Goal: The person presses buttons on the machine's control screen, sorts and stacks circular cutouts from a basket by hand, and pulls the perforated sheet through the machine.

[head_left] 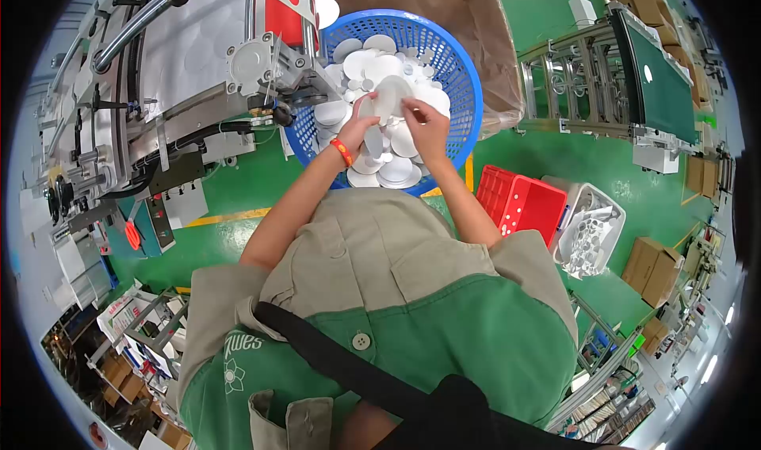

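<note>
A large blue plastic basket (pixel 473 93) stands in front of me, heaped with white round discs (pixel 396 173) of different sizes. Over the heap, my left hand (pixel 361 125), with an orange wristband (pixel 342 152) behind it, is closed on thin white discs. One pale round disc (pixel 391 95) is held upright between both hands. The fingertips of my right hand (pixel 426 127) pinch its right edge. How many discs are in the left hand I cannot tell.
A metal machine (pixel 261 66) reaches the basket's left side. Behind the basket is a plastic-lined box (pixel 491 46). A red crate (pixel 507 200) and a white bin (pixel 614 236) with punched sheets stand at right. Further right is a conveyor (pixel 579 85).
</note>
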The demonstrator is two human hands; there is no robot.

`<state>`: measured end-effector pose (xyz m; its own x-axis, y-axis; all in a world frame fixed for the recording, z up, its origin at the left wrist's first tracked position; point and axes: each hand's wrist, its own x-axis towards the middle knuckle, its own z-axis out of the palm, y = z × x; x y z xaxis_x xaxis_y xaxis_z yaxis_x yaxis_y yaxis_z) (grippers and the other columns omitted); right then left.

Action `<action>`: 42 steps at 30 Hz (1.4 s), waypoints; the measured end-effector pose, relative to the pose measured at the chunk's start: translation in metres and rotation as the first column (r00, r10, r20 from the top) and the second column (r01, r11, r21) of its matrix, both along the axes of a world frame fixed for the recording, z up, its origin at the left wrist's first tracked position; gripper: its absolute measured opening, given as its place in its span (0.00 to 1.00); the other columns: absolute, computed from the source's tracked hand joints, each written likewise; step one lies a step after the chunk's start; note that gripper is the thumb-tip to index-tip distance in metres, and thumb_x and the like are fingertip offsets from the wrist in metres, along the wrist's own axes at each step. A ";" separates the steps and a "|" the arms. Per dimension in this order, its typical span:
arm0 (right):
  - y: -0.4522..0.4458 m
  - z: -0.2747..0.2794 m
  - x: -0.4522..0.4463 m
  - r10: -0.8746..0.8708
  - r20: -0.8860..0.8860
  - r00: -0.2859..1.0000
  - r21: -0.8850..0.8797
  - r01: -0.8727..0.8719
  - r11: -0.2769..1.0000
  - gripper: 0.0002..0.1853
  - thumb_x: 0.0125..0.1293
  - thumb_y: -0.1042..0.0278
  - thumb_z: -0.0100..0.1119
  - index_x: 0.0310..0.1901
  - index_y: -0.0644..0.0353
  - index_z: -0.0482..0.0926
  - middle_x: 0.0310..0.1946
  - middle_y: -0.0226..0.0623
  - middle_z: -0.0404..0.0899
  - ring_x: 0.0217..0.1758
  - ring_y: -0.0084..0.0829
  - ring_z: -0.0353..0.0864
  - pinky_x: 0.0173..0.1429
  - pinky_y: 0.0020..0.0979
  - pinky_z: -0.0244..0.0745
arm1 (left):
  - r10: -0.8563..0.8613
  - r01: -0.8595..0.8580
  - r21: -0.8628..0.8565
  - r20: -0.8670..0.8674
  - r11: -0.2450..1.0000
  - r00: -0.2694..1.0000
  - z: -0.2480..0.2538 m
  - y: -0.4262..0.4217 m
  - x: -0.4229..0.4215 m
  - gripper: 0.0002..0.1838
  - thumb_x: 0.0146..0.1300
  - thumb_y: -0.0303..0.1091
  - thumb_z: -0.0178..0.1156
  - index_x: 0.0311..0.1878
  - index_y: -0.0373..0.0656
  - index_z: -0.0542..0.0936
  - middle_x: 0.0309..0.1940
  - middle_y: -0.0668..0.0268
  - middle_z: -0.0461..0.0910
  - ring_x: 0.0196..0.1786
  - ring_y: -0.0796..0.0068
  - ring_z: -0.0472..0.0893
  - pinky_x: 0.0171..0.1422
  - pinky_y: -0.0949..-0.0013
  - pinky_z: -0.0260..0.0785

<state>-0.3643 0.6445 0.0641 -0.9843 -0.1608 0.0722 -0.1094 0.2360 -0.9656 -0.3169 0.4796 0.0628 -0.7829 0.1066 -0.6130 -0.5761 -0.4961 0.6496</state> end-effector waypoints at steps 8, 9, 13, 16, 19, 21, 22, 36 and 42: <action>0.022 0.001 -0.022 0.013 -0.185 0.983 0.098 0.005 0.995 0.15 0.58 0.79 0.59 0.48 0.58 0.81 0.38 0.37 0.84 0.29 0.18 0.79 0.35 0.20 0.75 | -0.030 -0.089 -0.523 -0.215 0.848 0.976 -0.024 0.001 0.001 0.23 0.68 0.34 0.43 0.66 0.58 0.56 0.53 0.59 0.73 0.54 0.63 0.74 0.58 0.58 0.67; 0.021 0.008 -0.018 0.065 -0.150 0.986 0.119 -0.047 0.992 0.19 0.58 0.79 0.59 0.52 0.56 0.79 0.38 0.37 0.83 0.27 0.18 0.78 0.34 0.21 0.74 | 0.047 -0.083 -0.386 -0.103 0.919 0.994 -0.011 0.000 0.000 0.23 0.70 0.35 0.41 0.67 0.61 0.54 0.50 0.59 0.75 0.51 0.65 0.77 0.51 0.58 0.72; 0.009 0.029 0.008 0.280 -0.188 0.941 0.123 -0.260 0.958 0.22 0.57 0.78 0.60 0.56 0.56 0.76 0.30 0.36 0.80 0.26 0.23 0.76 0.32 0.24 0.72 | 0.247 -0.249 -0.008 0.139 0.969 0.959 0.022 0.010 -0.002 0.24 0.71 0.54 0.41 0.67 0.64 0.53 0.56 0.56 0.69 0.52 0.55 0.76 0.54 0.48 0.74; 0.009 0.019 0.018 0.188 -0.068 0.980 0.140 -0.177 0.974 0.08 0.55 0.75 0.65 0.38 0.62 0.84 0.26 0.37 0.81 0.26 0.23 0.78 0.31 0.23 0.72 | 0.060 -0.172 0.352 0.306 0.920 0.950 0.015 0.000 -0.003 0.36 0.63 0.67 0.44 0.62 0.47 0.61 0.55 0.55 0.68 0.58 0.49 0.71 0.59 0.43 0.68; 0.006 0.025 0.021 0.171 0.033 0.985 0.032 -0.172 0.985 0.06 0.53 0.72 0.68 0.32 0.62 0.84 0.21 0.34 0.79 0.23 0.21 0.76 0.29 0.21 0.70 | 0.042 -0.077 0.183 0.189 0.980 0.981 0.020 0.007 0.002 0.35 0.63 0.67 0.42 0.65 0.52 0.59 0.59 0.57 0.65 0.59 0.50 0.70 0.61 0.41 0.66; 0.005 0.025 0.018 0.151 0.216 0.965 -0.161 -0.117 0.980 0.05 0.54 0.72 0.68 0.32 0.63 0.84 0.26 0.34 0.82 0.25 0.18 0.77 0.31 0.19 0.70 | 0.113 -0.156 0.282 0.165 0.947 0.980 0.028 0.008 0.006 0.34 0.64 0.67 0.41 0.66 0.56 0.57 0.60 0.58 0.65 0.60 0.53 0.69 0.62 0.41 0.65; 0.004 0.025 0.015 0.132 0.276 0.952 -0.264 -0.057 0.963 0.05 0.54 0.73 0.68 0.33 0.64 0.84 0.27 0.35 0.83 0.26 0.18 0.78 0.31 0.18 0.71 | 0.146 -0.190 0.285 0.168 0.940 0.975 0.029 0.005 0.006 0.31 0.66 0.63 0.42 0.67 0.65 0.53 0.61 0.60 0.64 0.59 0.56 0.71 0.57 0.39 0.68; -0.007 -0.071 -0.065 0.305 -0.148 0.941 0.806 -0.064 0.589 0.43 0.38 0.49 0.75 0.58 0.58 0.71 0.61 0.44 0.65 0.67 0.51 0.57 0.64 0.47 0.60 | -0.234 0.213 0.483 -0.018 0.849 0.972 0.023 -0.024 0.056 0.41 0.49 0.29 0.49 0.71 0.57 0.53 0.62 0.44 0.65 0.56 0.47 0.74 0.59 0.41 0.67; 0.010 -0.038 -0.085 0.151 -0.006 0.988 0.508 -0.127 0.852 0.12 0.45 0.60 0.72 0.26 0.60 0.83 0.27 0.38 0.83 0.31 0.33 0.82 0.39 0.32 0.74 | -0.257 0.249 0.572 -0.067 0.781 0.964 0.039 -0.011 0.058 0.42 0.49 0.30 0.47 0.72 0.57 0.51 0.59 0.45 0.67 0.52 0.47 0.76 0.56 0.42 0.69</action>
<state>-0.4491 0.6542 0.0259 -0.9466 -0.3221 -0.0138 -0.2170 0.6683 -0.7116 -0.2594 0.4689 0.1021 -0.6701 0.6333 -0.3872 -0.7403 -0.6086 0.2857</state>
